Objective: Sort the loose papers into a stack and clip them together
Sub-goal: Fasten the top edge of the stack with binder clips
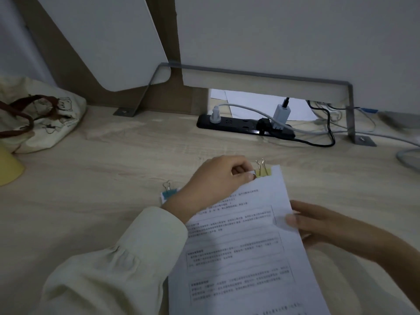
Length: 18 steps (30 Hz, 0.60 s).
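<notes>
The wooden desk (113,155) lies open to the left of the work and between the hands and the back wall; the far edge is crowded by a black power strip (245,127) with plugs and trailing cables, and a grey metal bracket (350,114) stands at the right behind it; a cloth bag (43,123) and a yellow cup (9,167) sit at the far left, well apart from the work; the stack of papers (245,246) lies in the near middle, tilted, its top edge pointing toward the power strip and its lower part running out of the bottom of the view; a yellow clip (264,172) grips the top edge of the stack near its left corner, its wire handles standing up; the left hand (218,180), in a pale sleeve (127,258), reaches across the top left corner, its fingers curled, thumb and forefinger pinching the top edge of the stack right against the clip's left side; the right hand (318,223) holds the right edge of the stack about a third of the way down, thumb laid over the printed face and the other fingers fairly straight behind the edge; a blue clip (169,193) sits just left of the left wrist on a bit of white sheet, the rest hidden by the arm.
</notes>
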Tool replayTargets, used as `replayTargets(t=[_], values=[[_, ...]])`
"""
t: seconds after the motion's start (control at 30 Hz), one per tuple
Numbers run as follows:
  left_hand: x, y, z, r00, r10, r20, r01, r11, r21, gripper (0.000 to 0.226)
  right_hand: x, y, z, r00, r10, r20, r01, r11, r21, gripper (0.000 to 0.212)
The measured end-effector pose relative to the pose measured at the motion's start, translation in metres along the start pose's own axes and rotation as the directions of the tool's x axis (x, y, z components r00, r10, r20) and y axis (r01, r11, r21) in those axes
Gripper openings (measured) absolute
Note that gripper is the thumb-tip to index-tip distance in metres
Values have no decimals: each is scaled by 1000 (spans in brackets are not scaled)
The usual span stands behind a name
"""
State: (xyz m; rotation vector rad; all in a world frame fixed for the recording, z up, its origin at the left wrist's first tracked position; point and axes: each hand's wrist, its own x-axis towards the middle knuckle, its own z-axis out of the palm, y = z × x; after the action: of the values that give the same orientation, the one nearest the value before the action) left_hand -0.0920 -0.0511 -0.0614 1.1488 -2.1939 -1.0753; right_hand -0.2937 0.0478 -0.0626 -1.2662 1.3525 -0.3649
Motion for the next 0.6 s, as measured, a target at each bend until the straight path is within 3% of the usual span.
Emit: replayTargets(t=[0.07,0.17,0.27,0.37,0.5,0.6], values=[[-2,2,-5,988,45,-147,-30,994,102,12,-8,7,22,1000,-21,-17,23,987,157,27],[-14,0,-11,944,138,-301,-55,962,267,25,-2,10,48,959,-22,-283,137,909,393,27],[-40,-14,-16,951,127,-282,-39,954,299,40,21,8,73,869,65,-490,162,899,407,21],[-75,-40,-22,986,-12,-166,70,933,353,46,50,-6,97,842,72,-535,208,872,444,18],[-125,-86,-29,950,-271,-152,311,812,493,54,92,-35,124,823,-4,-568,264,888,376,31],[-158,-126,-34,898,-298,-324,435,710,553,76,113,-57,148,756,-143,-639,284,951,124,53]])
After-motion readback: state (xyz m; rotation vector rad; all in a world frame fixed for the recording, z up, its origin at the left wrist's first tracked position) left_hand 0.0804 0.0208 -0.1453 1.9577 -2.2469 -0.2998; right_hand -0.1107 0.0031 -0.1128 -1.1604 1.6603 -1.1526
